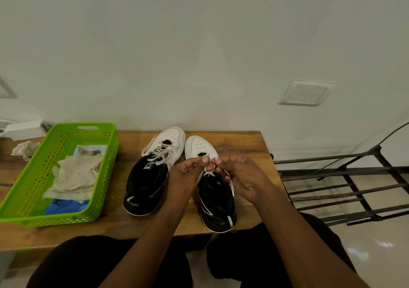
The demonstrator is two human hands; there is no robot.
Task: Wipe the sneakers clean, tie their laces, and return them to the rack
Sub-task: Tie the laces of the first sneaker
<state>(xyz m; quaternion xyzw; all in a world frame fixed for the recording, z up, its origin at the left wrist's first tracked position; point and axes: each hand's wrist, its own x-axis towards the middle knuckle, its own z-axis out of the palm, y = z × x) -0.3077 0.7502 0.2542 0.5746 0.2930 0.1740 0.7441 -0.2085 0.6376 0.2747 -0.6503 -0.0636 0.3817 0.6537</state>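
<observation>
Two white-and-black sneakers stand side by side on the wooden table (243,146), toes pointing away from me. The left sneaker (152,172) has its laces lying in a loose bow on top. Over the right sneaker (215,199), my left hand (188,177) and my right hand (241,177) each pinch a white lace (209,172) above the tongue, fingertips nearly touching. One lace end hangs down past my right palm. The black metal shoe rack (345,188) stands on the floor to the right of the table.
A green plastic basket (97,190) on the table's left holds used grey wipes (77,174) and a blue packet. A crumpled wipe (25,149) and a white box lie behind it. My knees sit under the table's near edge. A white wall rises behind.
</observation>
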